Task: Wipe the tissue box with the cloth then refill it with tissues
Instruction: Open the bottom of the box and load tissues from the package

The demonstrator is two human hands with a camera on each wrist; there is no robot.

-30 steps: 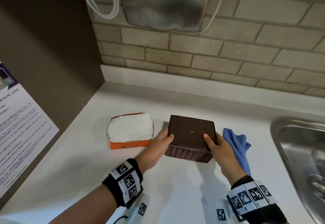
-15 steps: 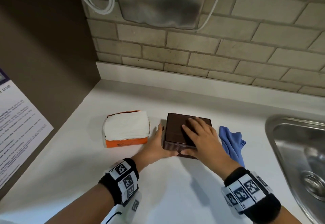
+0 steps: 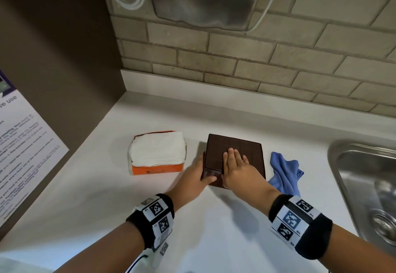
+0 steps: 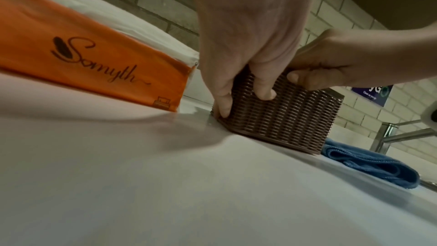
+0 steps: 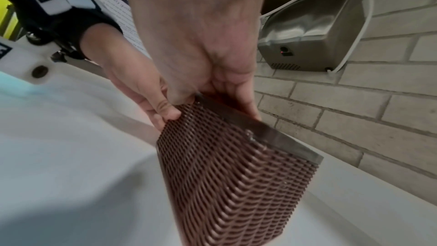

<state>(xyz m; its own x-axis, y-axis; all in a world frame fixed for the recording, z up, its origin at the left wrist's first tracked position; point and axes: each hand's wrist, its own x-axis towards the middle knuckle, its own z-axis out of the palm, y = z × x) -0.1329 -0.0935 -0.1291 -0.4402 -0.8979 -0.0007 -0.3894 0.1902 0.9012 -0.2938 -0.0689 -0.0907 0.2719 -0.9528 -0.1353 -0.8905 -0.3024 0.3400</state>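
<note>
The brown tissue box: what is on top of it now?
The right hand lies flat on the tissue box, fingers straight, thumb over the near edge. The panel under the palm is covered; the inside cannot be seen.

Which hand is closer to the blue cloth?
Right. The right hand lies flat on top of the brown tissue box, just beside the blue cloth. The left hand grips the box's far side.

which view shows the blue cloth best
The head view: the whole blue cloth lies crumpled on the counter, right of the brown tissue box, untouched by either hand. The left wrist view shows only its folded edge low behind the box. The right wrist view misses it.
</note>
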